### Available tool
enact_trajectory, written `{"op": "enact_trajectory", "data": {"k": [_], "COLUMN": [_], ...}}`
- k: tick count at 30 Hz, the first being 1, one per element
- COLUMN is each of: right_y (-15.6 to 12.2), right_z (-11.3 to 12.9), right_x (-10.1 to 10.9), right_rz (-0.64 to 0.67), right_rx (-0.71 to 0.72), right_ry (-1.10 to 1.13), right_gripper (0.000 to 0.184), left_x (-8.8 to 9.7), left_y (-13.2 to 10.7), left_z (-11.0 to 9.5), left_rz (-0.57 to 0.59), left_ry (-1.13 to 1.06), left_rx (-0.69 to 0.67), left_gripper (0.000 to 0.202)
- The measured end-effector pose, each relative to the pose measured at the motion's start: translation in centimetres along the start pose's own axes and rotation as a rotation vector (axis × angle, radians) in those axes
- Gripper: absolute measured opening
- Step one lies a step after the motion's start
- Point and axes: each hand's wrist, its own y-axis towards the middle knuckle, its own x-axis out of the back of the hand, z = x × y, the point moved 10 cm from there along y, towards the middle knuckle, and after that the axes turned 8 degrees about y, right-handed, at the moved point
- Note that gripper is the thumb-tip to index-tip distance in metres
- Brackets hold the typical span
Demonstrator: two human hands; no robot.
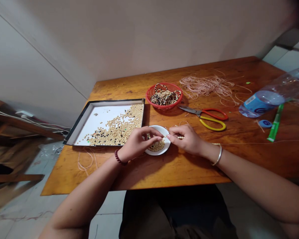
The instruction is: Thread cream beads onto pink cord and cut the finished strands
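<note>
- left hand (137,142): fingertips pinched narrow over the white dish (160,127), tips almost meeting the right hand's. What it grips is too small to tell, prob. a bead or cord end.
- right hand (188,140): pinched tight on a short run of strung beads (180,137) at its fingertips. A thin cord (241,143) trails off past its wrist.
- Done so far, I'd judge: only a few beads on this strand. The red basket (164,107) beyond both hands holds finished strings.
- Left: loose beads in the dish under the left fingertips, and many more in the tray (102,116) beyond the left hand.
- Cord pile (206,86) & scissors (209,117) lie on the counter (164,176) beyond the right hand, untouched.
</note>
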Motion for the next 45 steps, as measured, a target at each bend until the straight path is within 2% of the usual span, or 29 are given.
{"op": "enact_trajectory", "data": {"k": [15, 30, 33, 39, 45], "right_y": [0.0, -0.2, -0.4, -0.6, -0.4], "right_z": [0.0, 0.1, 0.2, 0.0, -0.1], "right_x": [0.2, -0.8, -1.6, -2.9, -2.7], "right_rz": [-0.017, 0.038, 0.081, 0.139, 0.108], "right_rx": [0.006, 0.034, 0.045, 0.022, 0.042], "right_ry": [0.017, -0.077, -0.074, -0.093, -0.128], "right_gripper": [0.036, 0.034, 0.033, 0.036, 0.038], "left_x": [0.2, -0.4, -0.8, -2.3, -1.8], "left_y": [0.2, -0.1, -0.4, -1.4, -1.8], "left_z": [0.1, -0.3, -1.0, -2.4, -2.7], "left_rz": [-0.034, 0.013, 0.017, 0.053, -0.016], "left_ry": [-0.070, 0.068, 0.144, 0.474, 0.640], "left_rx": [0.027, -0.018, -0.084, -0.262, -0.263], "left_gripper": [0.021, 0.023, 0.023, 0.021, 0.030]}}
